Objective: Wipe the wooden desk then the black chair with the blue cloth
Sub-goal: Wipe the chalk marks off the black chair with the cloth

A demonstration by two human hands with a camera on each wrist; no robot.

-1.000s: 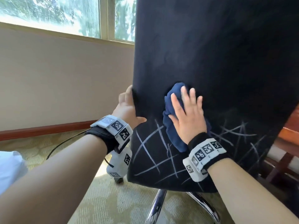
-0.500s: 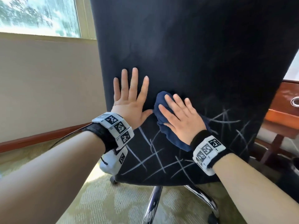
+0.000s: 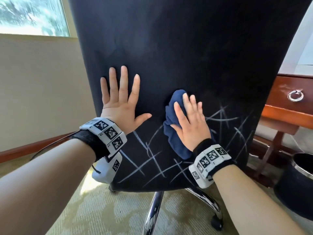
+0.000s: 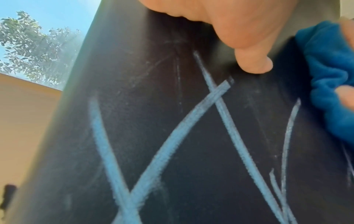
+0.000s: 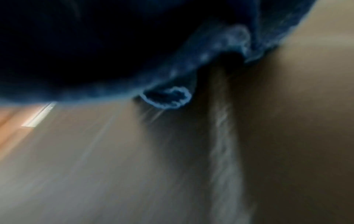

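right hand [image 3: 191, 121] flat | crumpled plush blue cloth [image 3: 172, 133] | chalk-streaked black chair [image 3: 186, 48]

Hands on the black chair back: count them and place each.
2. The left hand lies flat and bare on the black fabric chair back; the right hand, beside it, presses the crumpled blue cloth against it.

Window daylight; blurred, dim right-wrist view

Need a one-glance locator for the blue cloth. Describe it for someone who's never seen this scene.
Start at the black chair back filling the head view, scribbled with pale chalk lines low down. Two hands lie on it; the blue cloth is the bunched dark-blue fabric under the right hand, the only soft thing there.
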